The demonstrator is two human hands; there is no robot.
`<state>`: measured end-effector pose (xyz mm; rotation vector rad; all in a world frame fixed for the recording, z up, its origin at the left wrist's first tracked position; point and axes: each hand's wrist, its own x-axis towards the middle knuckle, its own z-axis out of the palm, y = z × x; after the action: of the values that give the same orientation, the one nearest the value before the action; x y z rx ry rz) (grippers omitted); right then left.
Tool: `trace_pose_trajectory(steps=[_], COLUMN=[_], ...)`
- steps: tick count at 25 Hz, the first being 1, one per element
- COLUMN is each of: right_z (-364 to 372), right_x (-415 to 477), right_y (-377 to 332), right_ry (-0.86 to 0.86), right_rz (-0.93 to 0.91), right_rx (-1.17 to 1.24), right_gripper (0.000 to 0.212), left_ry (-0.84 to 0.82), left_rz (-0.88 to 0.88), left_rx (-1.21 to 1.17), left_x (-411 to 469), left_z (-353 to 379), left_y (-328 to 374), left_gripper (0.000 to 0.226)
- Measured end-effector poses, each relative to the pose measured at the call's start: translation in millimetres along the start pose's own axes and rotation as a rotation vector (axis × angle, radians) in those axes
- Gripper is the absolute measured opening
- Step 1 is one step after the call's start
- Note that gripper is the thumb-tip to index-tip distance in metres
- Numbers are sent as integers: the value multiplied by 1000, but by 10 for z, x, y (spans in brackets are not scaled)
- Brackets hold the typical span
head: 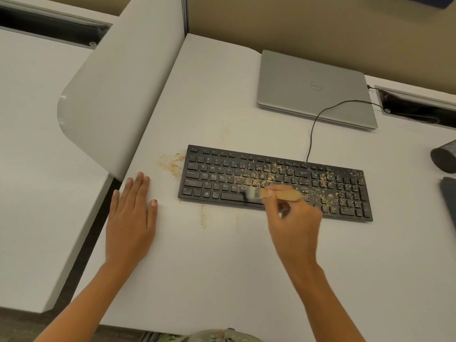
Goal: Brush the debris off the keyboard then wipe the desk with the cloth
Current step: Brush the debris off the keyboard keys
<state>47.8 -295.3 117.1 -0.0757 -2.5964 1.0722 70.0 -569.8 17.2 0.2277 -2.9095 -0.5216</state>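
A black keyboard [274, 181] lies across the middle of the white desk [222, 255], strewn with tan debris [320, 188] over its middle and right keys. My right hand [293, 218] grips a small wooden-handled brush [266, 193], blurred, with its bristles over the space bar row. More crumbs [171, 162] lie on the desk off the keyboard's left end, and a thin line [202, 217] lies in front of it. My left hand [132, 215] rests flat on the desk, left of the keyboard. A dark object at the right edge [449, 203] may be the cloth.
A closed silver laptop [313, 87] sits at the back, behind the keyboard. The keyboard's black cable [318, 119] runs back to a desk slot [419, 104] at the right. A dark cylinder [444, 156] stands at the right edge. A curved white divider [118, 95] borders the desk's left side.
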Motion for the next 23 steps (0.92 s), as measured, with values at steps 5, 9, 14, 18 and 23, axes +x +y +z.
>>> trace_pose_trajectory(steps=[5, 9, 14, 18, 23], right_z=[253, -60, -123, -28, -217], right_x=[-175, -170, -140, -141, -40], right_y=[-82, 293, 173, 171, 268], right_ry=[-122, 77, 102, 76, 140], right_rz=[-30, 121, 118, 151, 154], right_rx=[81, -94, 36, -35, -60], right_gripper=[17, 14, 13, 14, 14], left_ry=[-4, 3, 0, -1, 3], left_rz=[0, -1, 2, 3, 1], left_rx=[-7, -14, -8, -13, 4], left_x=[-5, 1, -4, -1, 4], left_z=[-1, -12, -8, -6, 3], left_y=[20, 30, 10, 30, 13], left_gripper=[60, 60, 61, 60, 60])
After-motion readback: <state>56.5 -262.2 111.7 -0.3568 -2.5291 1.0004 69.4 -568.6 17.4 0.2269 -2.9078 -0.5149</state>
